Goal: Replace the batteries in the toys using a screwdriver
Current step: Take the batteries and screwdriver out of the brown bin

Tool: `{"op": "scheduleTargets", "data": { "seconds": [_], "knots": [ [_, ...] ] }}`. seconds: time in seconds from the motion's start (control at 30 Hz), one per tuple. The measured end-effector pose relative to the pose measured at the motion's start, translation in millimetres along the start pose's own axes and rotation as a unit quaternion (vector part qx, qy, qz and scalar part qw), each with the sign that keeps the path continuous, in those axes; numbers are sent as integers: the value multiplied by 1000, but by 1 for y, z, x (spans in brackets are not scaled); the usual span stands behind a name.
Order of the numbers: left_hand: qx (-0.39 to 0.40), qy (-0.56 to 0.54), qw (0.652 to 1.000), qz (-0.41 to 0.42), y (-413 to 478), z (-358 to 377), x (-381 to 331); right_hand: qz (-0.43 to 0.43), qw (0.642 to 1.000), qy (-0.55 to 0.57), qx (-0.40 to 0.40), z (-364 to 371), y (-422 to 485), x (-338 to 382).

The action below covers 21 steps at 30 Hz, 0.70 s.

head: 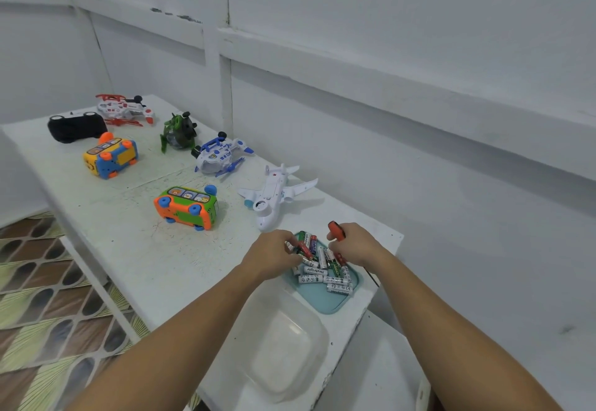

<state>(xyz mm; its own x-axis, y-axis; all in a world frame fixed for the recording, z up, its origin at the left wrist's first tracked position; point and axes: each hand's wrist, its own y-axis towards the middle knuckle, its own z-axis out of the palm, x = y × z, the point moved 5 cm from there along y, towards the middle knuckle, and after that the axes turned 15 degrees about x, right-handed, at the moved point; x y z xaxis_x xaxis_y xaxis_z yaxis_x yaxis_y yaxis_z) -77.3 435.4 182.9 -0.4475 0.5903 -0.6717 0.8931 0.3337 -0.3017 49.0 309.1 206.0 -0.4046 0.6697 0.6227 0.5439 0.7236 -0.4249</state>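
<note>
battery picking seemed under way: fingers of the left hand (pixel 274 255) pinched a red battery (pixel 304 249) over the teal plastic tray (pixel 322 301), lower centre; right hand (pixel 354 244) fingers gripped the orange-handled screwdriver (pixel 336 229). next, probably: seating it squarely in the white plastic toy plane (pixel 274 196).

Batteries (pixel 317 271) piled on teal tray (pixel 327 303), toys (pixel 187 208) overturned

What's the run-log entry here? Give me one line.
stage: picking batteries | left hand: pinches batteries over teal tray | right hand: grips screwdriver | white plane: not held
</note>
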Motion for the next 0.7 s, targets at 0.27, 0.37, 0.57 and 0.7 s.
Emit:
{"op": "scheduleTargets", "data": {
  "seconds": [0.27, 0.37, 0.57, 0.7],
  "knots": [
    [-7, -5, 1000, 19, -4, -2, -2, -17, 999, -27, -21, 1, 1, 3],
    [-19, -15, 999, 30, -6, -3, -5, -25, 999, -23, -8, 4, 3, 11],
    [-55, -34, 997, 33, -8, -7, -3, 2, 1000, -22, 10, 12, 11, 24],
    [-61, -33, 997, 26, -9, -8, 0, 6, 999, -38, -30, 21, 17, 29]
  ]
}}
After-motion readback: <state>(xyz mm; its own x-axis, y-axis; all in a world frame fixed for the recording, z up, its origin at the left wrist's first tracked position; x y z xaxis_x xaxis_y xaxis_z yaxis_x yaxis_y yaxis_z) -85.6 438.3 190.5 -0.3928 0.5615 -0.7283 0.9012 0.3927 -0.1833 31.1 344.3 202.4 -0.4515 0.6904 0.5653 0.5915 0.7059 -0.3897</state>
